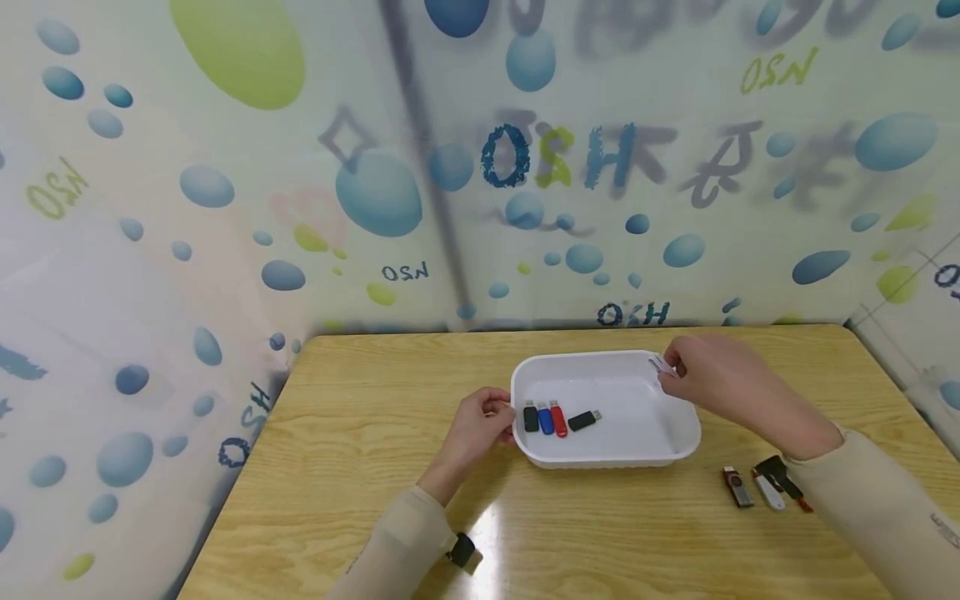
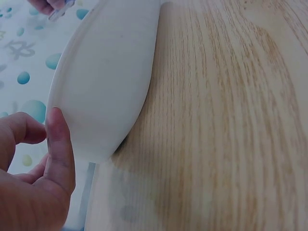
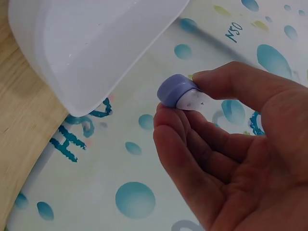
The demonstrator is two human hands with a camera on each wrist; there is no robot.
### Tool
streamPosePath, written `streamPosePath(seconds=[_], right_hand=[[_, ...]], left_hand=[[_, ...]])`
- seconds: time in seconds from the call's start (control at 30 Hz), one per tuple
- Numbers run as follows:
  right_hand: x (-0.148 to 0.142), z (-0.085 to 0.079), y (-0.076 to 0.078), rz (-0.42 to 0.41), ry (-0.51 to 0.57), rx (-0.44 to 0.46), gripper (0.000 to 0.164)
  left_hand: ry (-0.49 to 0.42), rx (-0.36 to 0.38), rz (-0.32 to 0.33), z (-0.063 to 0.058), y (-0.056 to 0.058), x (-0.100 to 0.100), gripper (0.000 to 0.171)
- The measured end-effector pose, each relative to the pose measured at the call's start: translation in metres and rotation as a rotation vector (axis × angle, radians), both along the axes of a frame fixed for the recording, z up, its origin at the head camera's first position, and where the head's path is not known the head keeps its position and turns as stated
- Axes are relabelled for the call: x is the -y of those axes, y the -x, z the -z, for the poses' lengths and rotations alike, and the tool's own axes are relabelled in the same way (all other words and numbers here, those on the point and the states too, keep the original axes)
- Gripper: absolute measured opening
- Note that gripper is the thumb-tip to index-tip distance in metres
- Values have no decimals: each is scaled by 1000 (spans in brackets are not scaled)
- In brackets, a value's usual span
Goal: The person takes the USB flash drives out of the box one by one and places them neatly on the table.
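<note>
A white plastic tray [image 1: 637, 452] sits on the wooden table, and my left hand [image 1: 477, 425] pinches its left rim between thumb and fingers. Inside, toward the left, lie a black USB stick [image 1: 531, 418], a blue USB stick [image 1: 546, 421] and a red USB stick [image 1: 558, 420] side by side. Another black USB stick [image 1: 582, 421] lies slantwise beside them. Over the tray's far right corner, my right hand [image 1: 708, 375] pinches a purple and white USB stick [image 3: 177, 90] by its thumb and fingertips. Its metal plug points toward the tray in the head view.
To the right of the tray lie a brown and silver USB stick [image 1: 737, 487], a white USB stick [image 1: 769, 492] and a black one [image 1: 778, 473], partly behind my right sleeve. A dark object [image 1: 461, 550] shows beside my left sleeve. A patterned wall covering [image 1: 465, 250] rises behind the table.
</note>
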State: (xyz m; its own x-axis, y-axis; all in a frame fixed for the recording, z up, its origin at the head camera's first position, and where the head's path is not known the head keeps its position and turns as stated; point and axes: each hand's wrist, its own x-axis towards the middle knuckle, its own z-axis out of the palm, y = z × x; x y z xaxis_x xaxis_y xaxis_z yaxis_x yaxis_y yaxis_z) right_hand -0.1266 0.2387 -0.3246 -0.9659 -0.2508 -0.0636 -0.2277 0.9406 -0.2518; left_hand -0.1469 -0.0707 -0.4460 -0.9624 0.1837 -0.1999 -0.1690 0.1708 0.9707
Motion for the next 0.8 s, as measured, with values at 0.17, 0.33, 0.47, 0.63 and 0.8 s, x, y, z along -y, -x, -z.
streamPosePath(seconds=[0.17, 0.33, 0.47, 0.63, 0.8], right_hand=[[-14, 4, -15, 55, 17, -1, 22], [-31, 12, -29, 107, 23, -19, 28], [-45, 19, -39, 145, 28, -11, 31], [-62, 29, -50, 197, 25, 11, 32], [-80, 36, -59, 247, 17, 34, 37]], left_hand=[[-6, 1, 1, -1, -1, 0, 32], [-12, 8, 1, -1, -1, 0, 33], [-9, 8, 0, -2, -1, 0, 33], [-15, 4, 0, -2, -1, 0, 33], [-12, 0, -3, -1, -1, 0, 32]])
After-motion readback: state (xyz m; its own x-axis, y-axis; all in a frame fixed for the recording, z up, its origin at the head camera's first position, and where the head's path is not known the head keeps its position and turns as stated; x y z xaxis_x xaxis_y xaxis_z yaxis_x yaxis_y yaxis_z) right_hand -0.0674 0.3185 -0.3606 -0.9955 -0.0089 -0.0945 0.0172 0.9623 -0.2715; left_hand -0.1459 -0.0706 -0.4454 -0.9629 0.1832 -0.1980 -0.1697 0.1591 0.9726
